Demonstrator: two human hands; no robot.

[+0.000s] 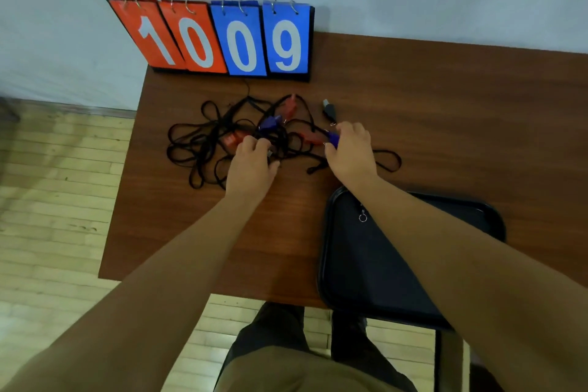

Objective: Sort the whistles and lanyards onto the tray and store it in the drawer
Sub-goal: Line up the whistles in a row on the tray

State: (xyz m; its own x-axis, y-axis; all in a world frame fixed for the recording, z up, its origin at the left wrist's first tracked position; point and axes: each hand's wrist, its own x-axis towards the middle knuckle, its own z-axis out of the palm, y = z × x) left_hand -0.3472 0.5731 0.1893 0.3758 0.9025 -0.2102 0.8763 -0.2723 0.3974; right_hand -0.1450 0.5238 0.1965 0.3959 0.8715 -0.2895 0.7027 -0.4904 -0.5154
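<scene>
1. Head view looks down on a brown wood-grain worktop with a tangle of black lanyards and small plastic whistles in its middle.
2. The left hand is curled into the knot, fingers closed on cords beside a red whistle; exactly what it pinches is hidden.
3. The right hand pinches a blue whistle at the tangle's right edge, its cord trailing into the heap.
4. Another blue whistle and a red one lie deeper in the pile; a dark whistle sits apart, free of the cords.
5. The black tray lies near the front-right edge, smooth, with a raised rim and rounded corners; a small metal ring lies on it.
6. To do this step well, I judge the left hand should pin the heap while the right draws the whistle out slowly, following its cord loop by loop; thin flat cords snag easily.
7. A flip scoreboard stands at the back; no drawer is visible.
</scene>
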